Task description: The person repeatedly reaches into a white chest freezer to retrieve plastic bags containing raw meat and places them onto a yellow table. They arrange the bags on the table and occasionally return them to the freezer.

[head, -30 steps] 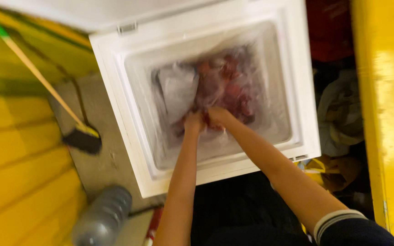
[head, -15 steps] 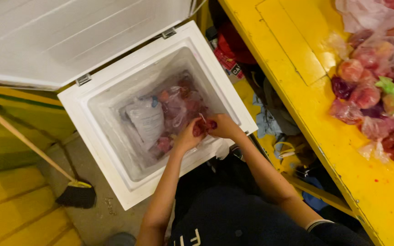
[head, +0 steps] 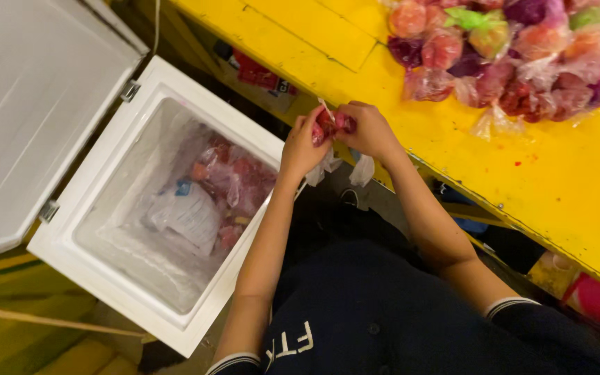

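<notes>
I hold a small red bag (head: 332, 123) between both hands, left hand (head: 303, 143) and right hand (head: 368, 130), fingers closed on it. It sits above the worktop (head: 522, 173) edge; the freezer (head: 168, 208) lies at eight o'clock, nearer my left hand.

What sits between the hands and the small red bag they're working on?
Nothing visible: the left hand and right hand both hold the small red bag directly, just off the yellow table's edge and apart from the open freezer.

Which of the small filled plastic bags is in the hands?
The red bag, pinched between the left hand and right hand at the yellow table's edge, apart from the pile.
</notes>
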